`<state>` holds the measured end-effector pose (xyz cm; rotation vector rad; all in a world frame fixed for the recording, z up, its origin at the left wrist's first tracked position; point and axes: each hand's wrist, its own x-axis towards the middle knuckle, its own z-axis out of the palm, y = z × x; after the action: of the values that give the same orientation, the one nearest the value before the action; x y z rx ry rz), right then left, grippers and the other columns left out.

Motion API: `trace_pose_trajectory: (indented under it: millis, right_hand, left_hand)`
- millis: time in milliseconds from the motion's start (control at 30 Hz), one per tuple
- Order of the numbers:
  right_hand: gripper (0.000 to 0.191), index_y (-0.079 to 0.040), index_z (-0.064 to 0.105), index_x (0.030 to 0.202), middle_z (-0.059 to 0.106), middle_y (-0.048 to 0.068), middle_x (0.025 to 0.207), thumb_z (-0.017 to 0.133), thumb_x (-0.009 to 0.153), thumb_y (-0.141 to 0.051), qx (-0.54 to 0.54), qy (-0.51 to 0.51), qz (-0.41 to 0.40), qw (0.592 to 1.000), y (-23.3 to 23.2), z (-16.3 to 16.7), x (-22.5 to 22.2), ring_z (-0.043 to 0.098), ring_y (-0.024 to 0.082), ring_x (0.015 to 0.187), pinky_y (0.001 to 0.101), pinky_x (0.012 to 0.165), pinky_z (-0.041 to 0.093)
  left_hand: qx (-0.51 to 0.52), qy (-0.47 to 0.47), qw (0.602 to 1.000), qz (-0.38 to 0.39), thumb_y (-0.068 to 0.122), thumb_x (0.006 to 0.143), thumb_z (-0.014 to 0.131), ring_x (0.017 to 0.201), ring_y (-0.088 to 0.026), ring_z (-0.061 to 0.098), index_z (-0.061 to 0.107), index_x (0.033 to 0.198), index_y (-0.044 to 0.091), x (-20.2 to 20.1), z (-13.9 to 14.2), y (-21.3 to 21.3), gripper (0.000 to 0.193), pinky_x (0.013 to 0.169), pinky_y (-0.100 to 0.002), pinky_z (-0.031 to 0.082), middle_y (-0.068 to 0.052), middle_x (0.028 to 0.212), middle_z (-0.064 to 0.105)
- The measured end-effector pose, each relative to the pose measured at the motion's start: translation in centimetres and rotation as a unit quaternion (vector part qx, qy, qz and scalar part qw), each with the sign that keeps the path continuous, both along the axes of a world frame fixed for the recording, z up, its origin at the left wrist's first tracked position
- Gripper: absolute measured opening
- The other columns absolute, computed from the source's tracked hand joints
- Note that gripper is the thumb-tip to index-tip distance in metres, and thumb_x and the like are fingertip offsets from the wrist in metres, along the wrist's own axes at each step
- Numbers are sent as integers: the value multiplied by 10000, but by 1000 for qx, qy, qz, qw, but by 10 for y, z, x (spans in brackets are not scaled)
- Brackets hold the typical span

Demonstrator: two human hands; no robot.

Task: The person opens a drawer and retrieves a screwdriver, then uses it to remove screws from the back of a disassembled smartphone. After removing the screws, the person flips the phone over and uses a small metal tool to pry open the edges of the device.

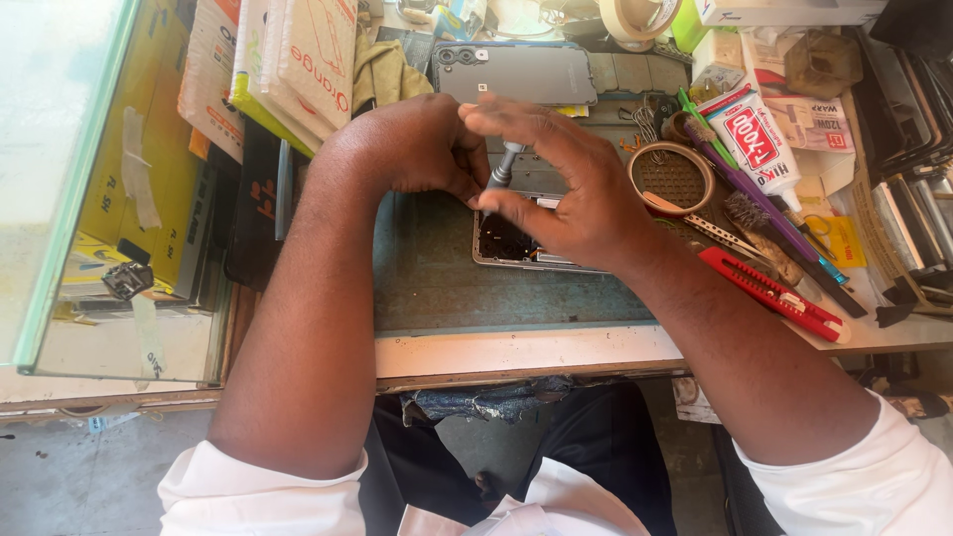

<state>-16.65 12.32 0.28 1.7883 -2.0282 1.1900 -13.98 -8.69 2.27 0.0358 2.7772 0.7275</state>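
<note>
Fingers (516, 117) of right hand (571, 189) pinched on slim grey metal screwdriver (503, 167), tip down in opened silver-framed phone body (516, 248) on worn green mat (437, 278); left hand (407, 149) curled, bracing beside. Risk judged: tip slipping onto exposed board. Tight quarters: red utility knife (774, 293), white glue tube (759, 144), tape ring (672, 179) crowding right; mat edge nearer body free.

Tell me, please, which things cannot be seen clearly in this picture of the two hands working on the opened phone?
- Screwdriver: head view; its tip is hidden under the right hand.
- Opened phone: mostly covered by both hands; its inner parts are too small to tell.
- Left hand: fingertips hidden behind the right hand, so its grip is unclear.
- Red utility knife: blade not visible.
</note>
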Motion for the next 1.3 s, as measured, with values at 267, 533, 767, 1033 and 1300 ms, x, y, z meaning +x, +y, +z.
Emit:
trace_pose_trajectory:
  millis: [267, 533, 767, 1033, 1300]
  right_hand:
    - [635, -119, 415, 1581, 722, 119, 1294, 684, 1022, 18, 34, -199, 32, 979, 3, -7, -1, 775, 181, 1140, 316, 963, 639]
    - [732, -143, 289, 1634, 730, 140, 1303, 586, 1008, 92, 25, -201, 37, 979, 9, -9, -2, 760, 206, 1196, 299, 959, 671]
    - [674, -140, 288, 1615, 727, 136, 1258, 622, 1062, 53, -7, -220, 13, 975, 11, -7, -8, 752, 193, 1183, 266, 884, 666]
    - [656, -125, 362, 1602, 712, 133, 1256, 611, 1030, 77, 28, -222, 49, 973, 6, -7, 0, 751, 198, 1173, 301, 986, 665]
    - [641, -109, 349, 1594, 722, 108, 1263, 616, 1038, 64, 17, -203, 39, 978, 5, -5, -4, 759, 175, 1175, 312, 976, 639]
  left_hand:
    - [-55, -26, 998, 14, 326, 725, 913, 879, -205, 758, 802, 1019, 162, -1, 2, 2, 355, 842, -415, 594, -44, 953, 802]
    - [-27, 10, 999, -18, 309, 691, 913, 879, -208, 751, 798, 1033, 203, -3, -2, -4, 375, 827, -399, 571, -28, 943, 797]
    - [16, 41, 998, -37, 316, 700, 898, 872, -182, 754, 799, 1027, 205, -2, -1, -11, 359, 821, -385, 575, -7, 934, 802]
    - [-29, 15, 999, -15, 311, 689, 905, 842, -197, 742, 793, 1004, 189, -2, -1, -8, 356, 810, -389, 574, -21, 912, 791]
    - [-11, 30, 999, -25, 362, 722, 886, 847, -204, 740, 788, 999, 178, -3, -3, -11, 347, 807, -396, 566, -31, 922, 791]
